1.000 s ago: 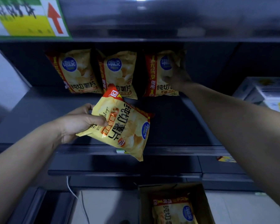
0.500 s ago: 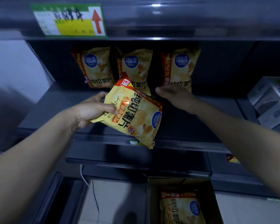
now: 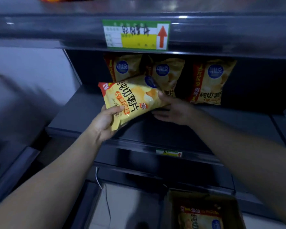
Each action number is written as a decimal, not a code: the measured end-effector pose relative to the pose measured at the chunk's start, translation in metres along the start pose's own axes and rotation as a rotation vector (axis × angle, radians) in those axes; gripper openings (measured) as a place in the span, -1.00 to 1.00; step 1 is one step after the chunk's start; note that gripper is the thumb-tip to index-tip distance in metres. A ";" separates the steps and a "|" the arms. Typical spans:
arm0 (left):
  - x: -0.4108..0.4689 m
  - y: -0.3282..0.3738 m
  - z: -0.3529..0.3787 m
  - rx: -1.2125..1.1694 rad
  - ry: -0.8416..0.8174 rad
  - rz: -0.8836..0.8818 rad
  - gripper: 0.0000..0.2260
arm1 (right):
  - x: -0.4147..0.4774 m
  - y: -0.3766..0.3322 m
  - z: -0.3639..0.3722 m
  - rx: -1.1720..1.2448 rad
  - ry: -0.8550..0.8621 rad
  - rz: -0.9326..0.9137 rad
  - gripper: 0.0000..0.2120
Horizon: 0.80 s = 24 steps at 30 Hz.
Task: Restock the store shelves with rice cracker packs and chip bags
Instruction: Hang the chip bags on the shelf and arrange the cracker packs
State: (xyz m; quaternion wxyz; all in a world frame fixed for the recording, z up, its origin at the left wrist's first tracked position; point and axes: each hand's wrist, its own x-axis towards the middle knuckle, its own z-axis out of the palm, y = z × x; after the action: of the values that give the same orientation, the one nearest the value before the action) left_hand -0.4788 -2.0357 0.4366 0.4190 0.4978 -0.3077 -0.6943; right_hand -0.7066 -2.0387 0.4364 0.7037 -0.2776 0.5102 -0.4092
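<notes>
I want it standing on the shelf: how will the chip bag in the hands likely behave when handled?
The chip bag looks puffy and is held by its edges, so probably light. Its glossy film may be slippery. The shelved bags lean back, so it probably tips easily.

A tilted chip bag (image 3: 130, 100), held by left hand (image 3: 106, 123) and right hand (image 3: 173, 111), fronts 3 shelved bags (image 3: 211, 80).

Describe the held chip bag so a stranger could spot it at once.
Under the green-and-yellow shelf label with a red arrow, three upright yellow chip bags line the back of the dark grey shelf. In front of them is the yellow chip bag with a red corner. Unlike them, it lies tilted sideways, gripped by the left hand and the right hand.
</notes>
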 end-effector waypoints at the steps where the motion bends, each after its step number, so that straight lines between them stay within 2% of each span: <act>1: 0.004 -0.003 -0.007 -0.017 -0.017 -0.028 -0.50 | 0.006 -0.002 0.008 0.055 0.023 -0.047 -0.75; 4: 0.016 -0.009 -0.022 0.095 0.033 -0.069 -0.44 | 0.024 -0.011 0.025 -0.075 0.120 -0.176 -0.63; 7: 0.032 -0.006 -0.037 0.291 0.269 0.013 -0.19 | 0.039 -0.023 0.039 -0.276 0.198 -0.291 -0.61; 8: 0.035 -0.003 -0.040 0.350 0.279 0.057 -0.18 | 0.042 -0.028 0.045 -0.328 0.201 -0.328 -0.62; 12: 0.053 0.014 -0.038 0.415 0.074 0.070 -0.44 | 0.061 -0.047 0.068 -0.569 0.233 -0.481 -0.58; 14: 0.061 0.023 -0.032 0.386 0.049 0.054 -0.53 | 0.072 -0.055 0.074 -0.662 0.280 -0.517 -0.49; 18: 0.074 0.025 -0.027 0.369 0.038 0.038 -0.53 | 0.088 -0.051 0.072 -0.670 0.350 -0.476 -0.36; 24: 0.080 0.018 -0.019 0.356 -0.010 0.004 -0.46 | 0.079 -0.035 0.059 -0.650 0.352 -0.443 -0.43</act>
State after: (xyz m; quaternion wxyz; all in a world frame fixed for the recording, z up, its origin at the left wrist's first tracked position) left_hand -0.4679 -2.1149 0.4116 0.3240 0.5598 -0.4290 -0.6305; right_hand -0.6499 -2.1256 0.4453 0.3769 -0.5139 0.6528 -0.4095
